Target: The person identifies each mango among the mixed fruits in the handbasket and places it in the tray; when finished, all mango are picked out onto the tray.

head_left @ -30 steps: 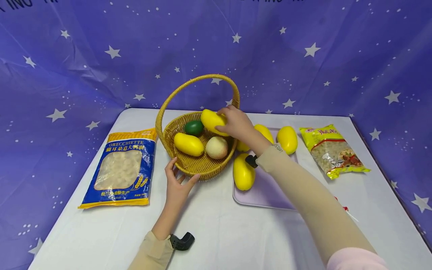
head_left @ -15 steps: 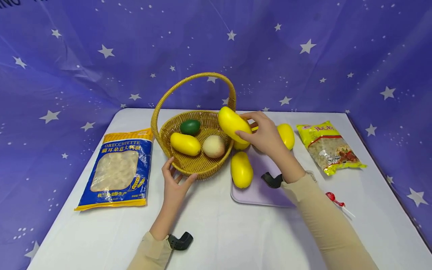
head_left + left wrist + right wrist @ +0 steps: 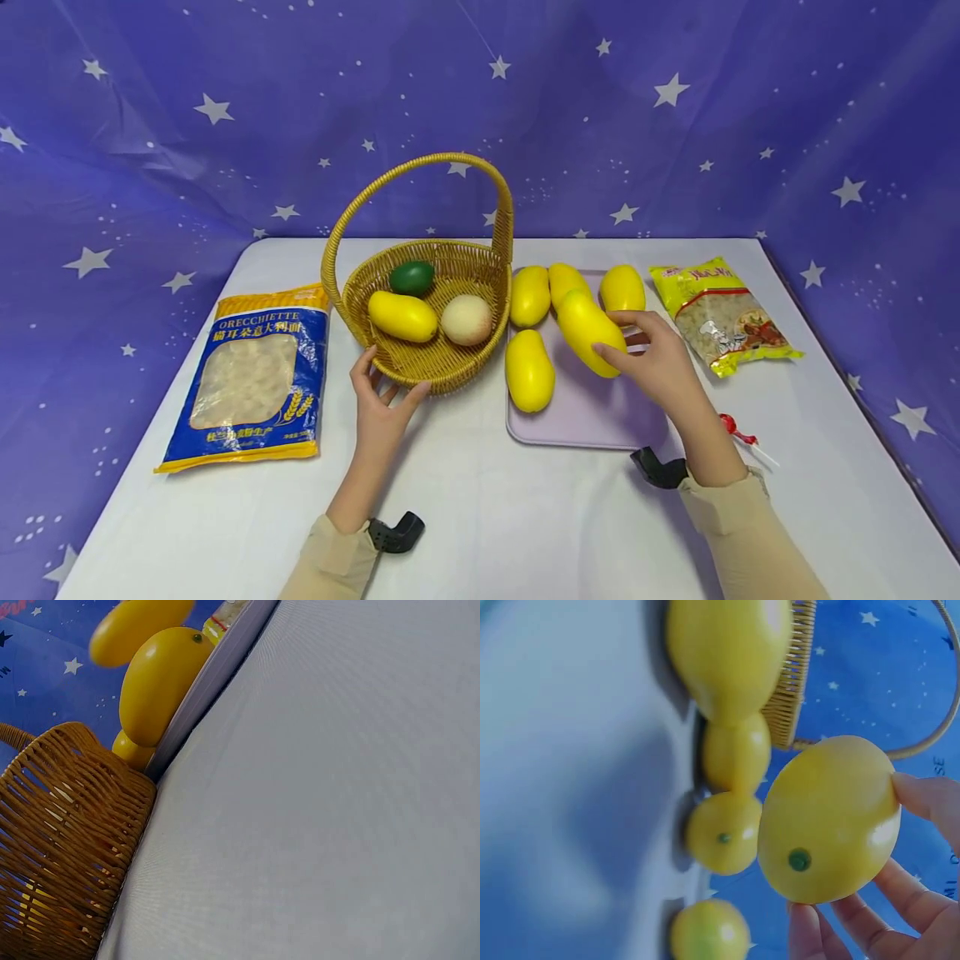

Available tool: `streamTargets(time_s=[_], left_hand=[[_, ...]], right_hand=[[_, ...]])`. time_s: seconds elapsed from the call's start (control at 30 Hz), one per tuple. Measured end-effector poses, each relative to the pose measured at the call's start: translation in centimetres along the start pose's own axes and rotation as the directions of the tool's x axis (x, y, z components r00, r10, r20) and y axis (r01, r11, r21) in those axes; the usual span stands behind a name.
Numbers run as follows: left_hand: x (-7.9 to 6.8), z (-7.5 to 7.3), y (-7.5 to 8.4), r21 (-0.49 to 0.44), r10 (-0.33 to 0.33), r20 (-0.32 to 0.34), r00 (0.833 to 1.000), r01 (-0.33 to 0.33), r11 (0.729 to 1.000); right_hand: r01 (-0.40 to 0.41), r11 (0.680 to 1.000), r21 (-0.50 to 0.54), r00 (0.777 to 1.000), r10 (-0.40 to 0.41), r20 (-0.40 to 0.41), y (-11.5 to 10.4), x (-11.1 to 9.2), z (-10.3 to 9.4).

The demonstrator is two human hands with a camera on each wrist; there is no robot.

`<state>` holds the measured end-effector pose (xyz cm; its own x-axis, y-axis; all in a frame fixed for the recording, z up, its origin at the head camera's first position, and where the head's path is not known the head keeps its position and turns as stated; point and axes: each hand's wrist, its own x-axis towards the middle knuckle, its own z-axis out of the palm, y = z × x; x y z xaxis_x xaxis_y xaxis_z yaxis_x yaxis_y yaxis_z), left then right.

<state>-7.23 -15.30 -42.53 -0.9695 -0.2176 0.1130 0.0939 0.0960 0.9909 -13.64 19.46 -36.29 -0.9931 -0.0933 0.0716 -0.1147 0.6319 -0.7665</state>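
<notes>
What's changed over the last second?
The right hand carried a yellow mango rightward from the wicker basket and now holds it above the lilac tray; nothing was visibly let go. The left hand stayed at the basket's near rim; the peach and green fruit inside stayed put.

Dress of the person's forearms: the left sleeve (image 3: 322, 575) and the right sleeve (image 3: 765, 550) are both showing plain, matt beige cloth, which is creasing softly along its length. The left cuff (image 3: 341, 542) is bunching into folds; at the edge of the right cuff (image 3: 720, 500) I am making out a small greyish patch, too fine to read. A black, elbow-shaped device (image 3: 396, 532) is jutting from the left wrist, small dots marking its casing; a matching black unit (image 3: 660, 468) is projecting from the right wrist.
</notes>
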Motion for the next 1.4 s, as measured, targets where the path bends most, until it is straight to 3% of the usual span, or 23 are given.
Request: streamTargets(time_s=[0.27, 0.57, 1.4], left_hand=[[0.0, 0.0, 0.1, -0.007, -0.001, -0.008, 1.0, 0.001, 1.0], [0.1, 0.1, 0.1, -0.007, 0.004, -0.004, 1.0, -0.004, 1.0], [0.2, 0.1, 0.1, -0.008, 0.012, -0.002, 1.0, -0.012, 1.0]], right_hand=[[-0.111, 0.993, -0.044, 0.992, 0.114, 0.059, 1.9, -1.7, 0.7], [-0.197, 0.972, -0.13, 0.974, 0.209, 0.086, 2.3, -2.2, 1.8], [-0.174, 0.953, -0.247, 0.977, 0.199, 0.08, 0.8, -1.0, 4.0]])
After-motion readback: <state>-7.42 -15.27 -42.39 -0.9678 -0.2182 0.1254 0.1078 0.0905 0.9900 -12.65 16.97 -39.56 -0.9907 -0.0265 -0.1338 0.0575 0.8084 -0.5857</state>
